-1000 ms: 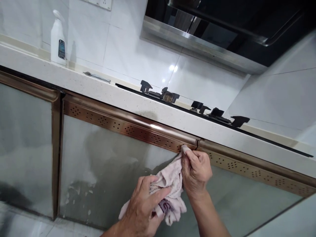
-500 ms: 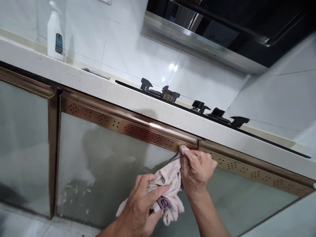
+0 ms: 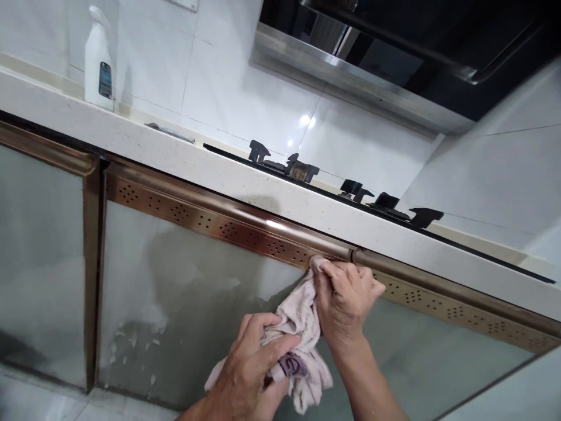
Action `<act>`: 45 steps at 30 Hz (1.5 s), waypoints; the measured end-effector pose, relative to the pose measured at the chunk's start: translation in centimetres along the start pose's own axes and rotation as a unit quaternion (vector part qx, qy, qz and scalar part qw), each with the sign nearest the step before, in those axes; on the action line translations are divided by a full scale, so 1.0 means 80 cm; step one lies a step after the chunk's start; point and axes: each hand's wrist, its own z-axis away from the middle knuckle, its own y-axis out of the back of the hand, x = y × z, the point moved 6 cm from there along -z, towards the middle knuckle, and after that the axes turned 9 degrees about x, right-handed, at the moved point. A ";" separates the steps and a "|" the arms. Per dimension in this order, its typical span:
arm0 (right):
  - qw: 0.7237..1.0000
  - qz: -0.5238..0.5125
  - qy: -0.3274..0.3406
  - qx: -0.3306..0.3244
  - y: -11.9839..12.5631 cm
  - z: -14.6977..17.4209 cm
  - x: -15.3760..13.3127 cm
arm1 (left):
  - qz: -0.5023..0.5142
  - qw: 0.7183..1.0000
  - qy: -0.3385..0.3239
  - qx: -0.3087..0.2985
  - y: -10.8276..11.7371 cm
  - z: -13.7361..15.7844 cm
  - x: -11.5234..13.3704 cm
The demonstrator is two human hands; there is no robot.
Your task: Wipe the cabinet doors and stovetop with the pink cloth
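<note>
A pale pink towel [image 3: 302, 310] with a purple print hangs bunched between both hands. My right hand [image 3: 346, 298] pinches its upper end and presses it against the copper-coloured perforated trim [image 3: 228, 229] of the cabinet door, close to where two doors meet. Lower and to the left, my left hand [image 3: 252, 362] grips the towel's gathered middle, thumb and fingers around it. Behind the hands is the frosted door panel [image 3: 188, 292], with wet-looking patches and white flecks on its lower left.
Above the doors runs a white countertop edge [image 3: 245, 181]. On it stand a white spray bottle [image 3: 97, 64], a flat grey item [image 3: 170, 133] and a black gas hob [image 3: 307, 181] with raised pan supports. A dark range hood [image 3: 394, 58] overhangs at upper right.
My right hand and the towel's upper end have shifted slightly left along the perforated trim. The towel's loose lower end hangs a little lower. My left hand has hardly moved.
</note>
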 end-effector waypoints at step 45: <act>1.000 0.013 -0.011 0.020 0.000 0.008 -0.015 | 0.389 0.851 0.344 -0.078 -0.041 0.019 -0.037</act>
